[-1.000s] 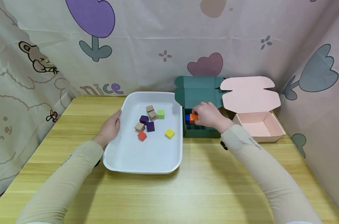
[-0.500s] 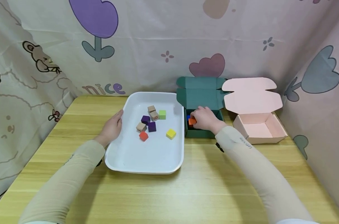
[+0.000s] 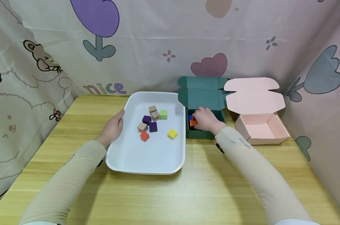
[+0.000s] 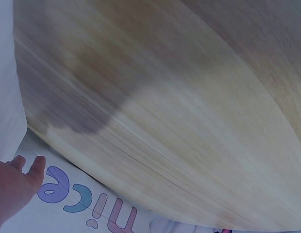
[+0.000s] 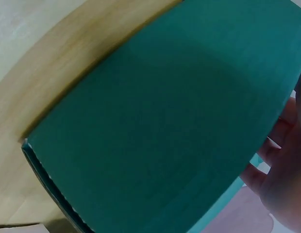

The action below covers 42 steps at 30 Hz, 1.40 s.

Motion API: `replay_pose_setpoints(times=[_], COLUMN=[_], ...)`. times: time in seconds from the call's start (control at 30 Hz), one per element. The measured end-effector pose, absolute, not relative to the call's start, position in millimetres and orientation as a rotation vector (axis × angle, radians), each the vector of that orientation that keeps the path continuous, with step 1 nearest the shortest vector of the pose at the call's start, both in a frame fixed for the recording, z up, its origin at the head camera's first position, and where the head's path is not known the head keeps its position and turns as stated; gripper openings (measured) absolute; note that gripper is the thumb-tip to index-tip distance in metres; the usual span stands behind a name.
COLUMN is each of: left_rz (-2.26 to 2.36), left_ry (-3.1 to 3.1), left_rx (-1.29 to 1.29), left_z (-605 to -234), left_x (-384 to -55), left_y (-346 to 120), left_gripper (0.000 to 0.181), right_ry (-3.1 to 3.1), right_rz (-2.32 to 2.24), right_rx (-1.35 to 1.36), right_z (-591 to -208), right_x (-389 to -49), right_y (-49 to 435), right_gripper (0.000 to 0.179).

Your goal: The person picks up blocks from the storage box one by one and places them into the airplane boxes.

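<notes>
One orange block (image 3: 193, 123), seemingly pinched, is left of the right hand (image 3: 207, 120), by the left edge of the green box (image 3: 201, 134).

I receive 3 views of unequal brightness. Head view: bright and mostly sharp, light apparently from above; pale glare spreads across the front of the wooden table (image 3: 158, 193), and soft-edged shadows lie beside the left sleeve (image 3: 66, 175) and right sleeve (image 3: 262, 168). The interior of the green box (image 3: 203, 134) darkens around the right hand (image 3: 207, 120). Left wrist view: dimmer, bluish, softly focused; a broad shadow crosses the wooden table, whose edge bows with distortion. Right wrist view: I find the green box deeply shaded, its edges curved, the right hand dim and soft at the margin.
</notes>
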<state>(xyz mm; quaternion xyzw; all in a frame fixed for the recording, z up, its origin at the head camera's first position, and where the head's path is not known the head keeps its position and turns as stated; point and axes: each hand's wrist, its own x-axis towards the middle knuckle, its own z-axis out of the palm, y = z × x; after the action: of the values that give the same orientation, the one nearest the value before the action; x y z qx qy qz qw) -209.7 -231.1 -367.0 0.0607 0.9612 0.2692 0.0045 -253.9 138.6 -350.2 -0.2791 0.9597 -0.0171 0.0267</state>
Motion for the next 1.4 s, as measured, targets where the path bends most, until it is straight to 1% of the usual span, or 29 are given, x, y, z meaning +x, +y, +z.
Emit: replay_pose_setpoints(times=[0.23, 0.53, 0.83, 1.1, 1.4], left_rz=[0.84, 0.858, 0.867, 0.87, 0.881], left_ry=[3.0, 2.999, 2.999, 2.998, 2.985], left_rx=[0.171, 0.186, 0.195, 0.196, 0.187], left_z=[-365.8, -366.1, -367.5, -367.1, -367.0], left_x=[-209.0, -210.1, -210.9, -210.4, -210.2], left_y=[-230.4, -230.4, -231.6, -230.6, -231.2], left_gripper=[0.048, 0.048, 0.048, 0.048, 0.048], right_ry=[2.966, 2.969, 2.977, 2.963, 2.982], right_rz=[-0.032, -0.03, -0.042, -0.056, -0.082], right_rx=[-0.866, -0.858, -0.85, -0.826, -0.864], right_z=[-355.7, -356.7, -358.5, -360.6, -355.5], right_x=[-256.4, -256.8, -257.0, -254.6, -255.4], right_y=[135.2, 135.2, 133.8, 132.1, 133.2], right_gripper=[0.019, 0.023, 0.022, 0.033, 0.019])
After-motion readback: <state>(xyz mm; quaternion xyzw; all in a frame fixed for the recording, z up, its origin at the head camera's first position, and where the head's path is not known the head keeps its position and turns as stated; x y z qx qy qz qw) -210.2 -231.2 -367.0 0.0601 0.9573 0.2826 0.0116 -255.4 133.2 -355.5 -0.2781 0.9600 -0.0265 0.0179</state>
